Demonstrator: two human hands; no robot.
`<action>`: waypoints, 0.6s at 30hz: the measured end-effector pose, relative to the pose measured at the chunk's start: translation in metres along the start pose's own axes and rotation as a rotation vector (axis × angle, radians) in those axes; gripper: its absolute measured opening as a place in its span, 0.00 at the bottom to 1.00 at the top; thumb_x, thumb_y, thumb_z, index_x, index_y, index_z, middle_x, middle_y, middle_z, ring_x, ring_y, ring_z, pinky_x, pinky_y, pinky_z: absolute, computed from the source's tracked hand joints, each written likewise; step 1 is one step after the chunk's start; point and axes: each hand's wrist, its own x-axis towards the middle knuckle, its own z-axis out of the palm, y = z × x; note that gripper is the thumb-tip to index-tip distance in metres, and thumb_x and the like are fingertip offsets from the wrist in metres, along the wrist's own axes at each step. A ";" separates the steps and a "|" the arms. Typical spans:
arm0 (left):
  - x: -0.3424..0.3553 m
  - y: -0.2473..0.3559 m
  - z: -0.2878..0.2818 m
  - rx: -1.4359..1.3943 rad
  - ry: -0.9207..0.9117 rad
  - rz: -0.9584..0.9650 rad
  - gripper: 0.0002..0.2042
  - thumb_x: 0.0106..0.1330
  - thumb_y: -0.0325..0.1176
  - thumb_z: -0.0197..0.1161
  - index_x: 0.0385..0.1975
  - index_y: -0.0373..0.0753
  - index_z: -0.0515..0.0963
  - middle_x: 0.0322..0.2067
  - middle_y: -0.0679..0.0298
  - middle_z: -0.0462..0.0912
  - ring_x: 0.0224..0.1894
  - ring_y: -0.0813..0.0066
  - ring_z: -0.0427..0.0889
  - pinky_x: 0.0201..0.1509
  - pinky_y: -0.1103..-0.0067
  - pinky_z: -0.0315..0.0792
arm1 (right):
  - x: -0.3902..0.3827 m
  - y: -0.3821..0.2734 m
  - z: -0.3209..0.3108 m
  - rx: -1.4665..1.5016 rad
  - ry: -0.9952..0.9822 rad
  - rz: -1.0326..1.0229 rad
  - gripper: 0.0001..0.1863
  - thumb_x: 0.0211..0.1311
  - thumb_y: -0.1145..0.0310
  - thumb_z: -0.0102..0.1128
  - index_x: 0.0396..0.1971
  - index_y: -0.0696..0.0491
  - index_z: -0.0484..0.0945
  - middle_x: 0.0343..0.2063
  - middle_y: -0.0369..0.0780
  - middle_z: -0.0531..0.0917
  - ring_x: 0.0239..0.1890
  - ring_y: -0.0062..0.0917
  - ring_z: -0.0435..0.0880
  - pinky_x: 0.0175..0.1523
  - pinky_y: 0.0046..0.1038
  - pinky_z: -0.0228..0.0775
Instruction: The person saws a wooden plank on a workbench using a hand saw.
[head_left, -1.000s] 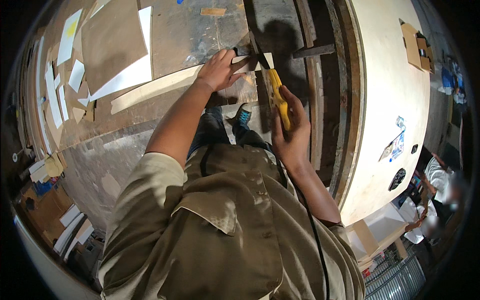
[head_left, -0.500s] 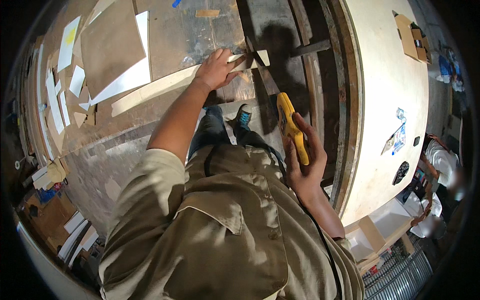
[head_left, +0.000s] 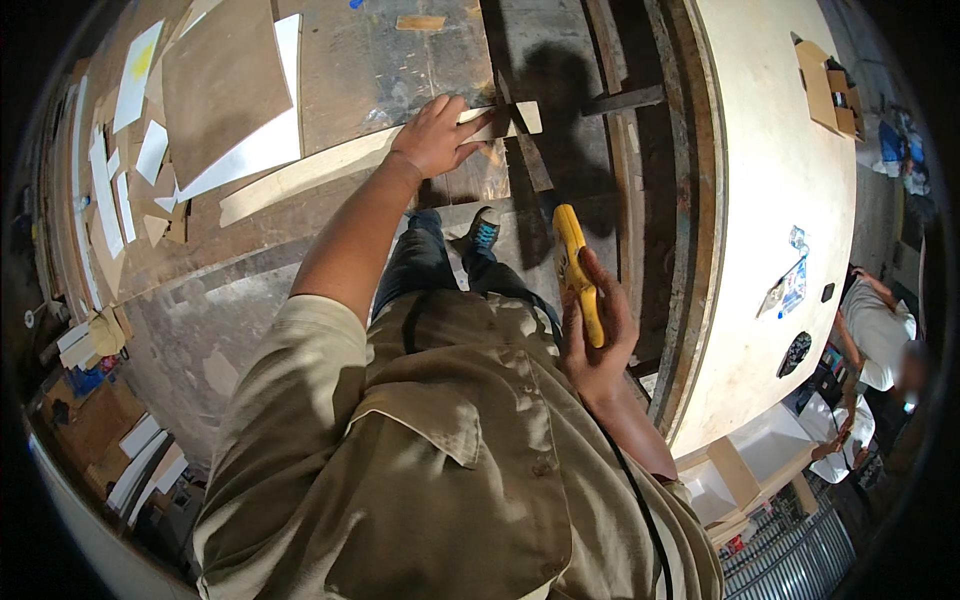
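Though both forward, hands point(head_left: 432, 138) point(head_left: 603, 335) well apart

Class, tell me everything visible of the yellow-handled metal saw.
The yellow-handled metal saw has a moulded, plastic-looking handle and a long, narrow blade. The right hand grips the handle. The saw slants forward and left, its blade crossing the long pale wooden strip near the right end; whether it bites in is unclear.
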 end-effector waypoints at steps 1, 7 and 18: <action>0.002 -0.001 0.000 0.002 0.005 0.004 0.22 0.70 0.49 0.58 0.60 0.48 0.76 0.48 0.56 0.70 0.55 0.58 0.68 0.61 0.68 0.69 | -0.003 0.005 0.000 -0.031 -0.001 -0.026 0.26 0.66 0.83 0.53 0.64 0.65 0.66 0.57 0.55 0.78 0.60 0.33 0.78 0.62 0.27 0.68; -0.002 -0.003 -0.007 -0.025 -0.096 -0.060 0.19 0.68 0.47 0.61 0.52 0.42 0.81 0.49 0.56 0.69 0.56 0.58 0.68 0.60 0.68 0.70 | 0.040 -0.022 -0.001 0.124 -0.038 0.177 0.26 0.64 0.83 0.54 0.63 0.65 0.67 0.55 0.52 0.79 0.58 0.31 0.80 0.60 0.27 0.69; -0.007 -0.003 -0.004 -0.042 -0.050 -0.076 0.19 0.65 0.44 0.65 0.55 0.49 0.79 0.46 0.57 0.69 0.54 0.58 0.69 0.57 0.68 0.71 | 0.034 -0.010 0.003 0.041 -0.061 0.003 0.26 0.64 0.81 0.55 0.63 0.64 0.67 0.58 0.56 0.77 0.64 0.38 0.75 0.66 0.30 0.65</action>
